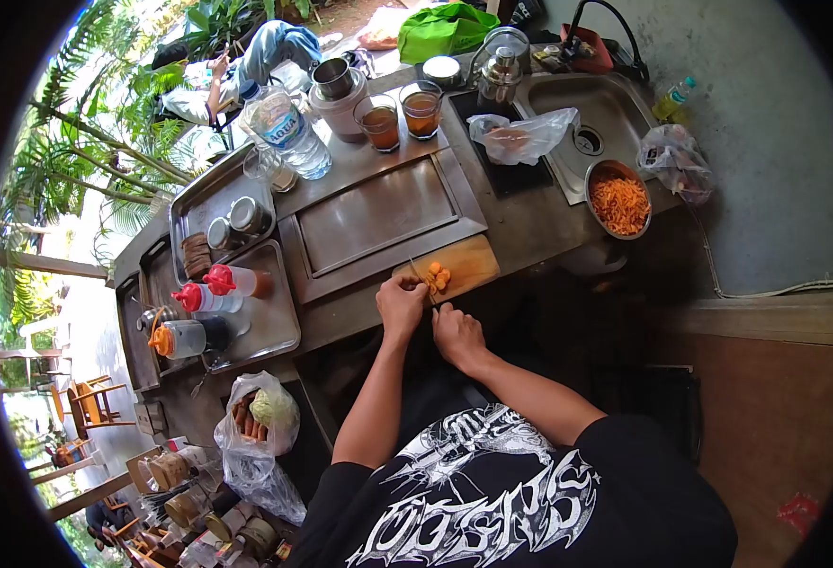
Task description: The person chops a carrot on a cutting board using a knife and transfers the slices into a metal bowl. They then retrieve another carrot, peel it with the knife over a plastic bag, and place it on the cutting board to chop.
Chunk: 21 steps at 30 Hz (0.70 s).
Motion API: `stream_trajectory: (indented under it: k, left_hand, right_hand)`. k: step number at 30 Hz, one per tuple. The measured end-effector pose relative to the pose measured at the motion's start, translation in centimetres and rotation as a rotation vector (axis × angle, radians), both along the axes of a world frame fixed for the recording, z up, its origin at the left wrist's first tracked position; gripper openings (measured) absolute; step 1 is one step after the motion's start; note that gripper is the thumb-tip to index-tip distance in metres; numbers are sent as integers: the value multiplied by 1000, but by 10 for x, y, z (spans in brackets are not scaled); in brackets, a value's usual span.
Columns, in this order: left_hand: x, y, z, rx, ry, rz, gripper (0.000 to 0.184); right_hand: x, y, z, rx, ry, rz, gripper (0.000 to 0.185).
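Observation:
A wooden cutting board [478, 260] lies at the near edge of the counter, with chopped orange carrot pieces [438, 275] on it. My left hand [402, 305] is at the board's left end, its fingers curled down on carrot beside those pieces. A knife [420, 273] shows as a thin dark line across the board, close to my left fingertips. My right hand [459, 334] is closed just off the board's near edge, around the knife's handle, which the fingers mostly hide.
A bowl of shredded carrot [621, 205] stands right, by the sink [587, 123]. Beyond the board is a metal-framed panel [378, 220]. Tea glasses [421, 111] and a water bottle [288, 133] stand behind. Left, a tray [279, 331] holds squeeze bottles [232, 281]. A vegetable bag [257, 417] is lower left.

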<state>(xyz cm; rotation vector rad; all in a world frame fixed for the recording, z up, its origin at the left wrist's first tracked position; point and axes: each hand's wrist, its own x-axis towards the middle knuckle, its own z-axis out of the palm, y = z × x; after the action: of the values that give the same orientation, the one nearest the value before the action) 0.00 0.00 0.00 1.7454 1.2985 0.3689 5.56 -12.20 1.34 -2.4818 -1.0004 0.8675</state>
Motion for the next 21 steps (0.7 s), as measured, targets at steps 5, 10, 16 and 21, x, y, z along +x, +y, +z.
stream_trajectory:
  k: [5,10,16,21]
  left_hand:
    - [2,-2,3,-72,19,18,28]
    - [0,-9,2,-98,-26,8,30]
    - [5,-8,11,35,68,-49,28]
    - [6,-4,14,56,198,-80,26]
  right_hand:
    - [4,-5,7,19,13,-17,39]
    - [7,-10,-5,114,57,-73,41]
    - [7,-10,-1,113,14,-37,39]
    - [4,-9,-3,88,-43,13,37]
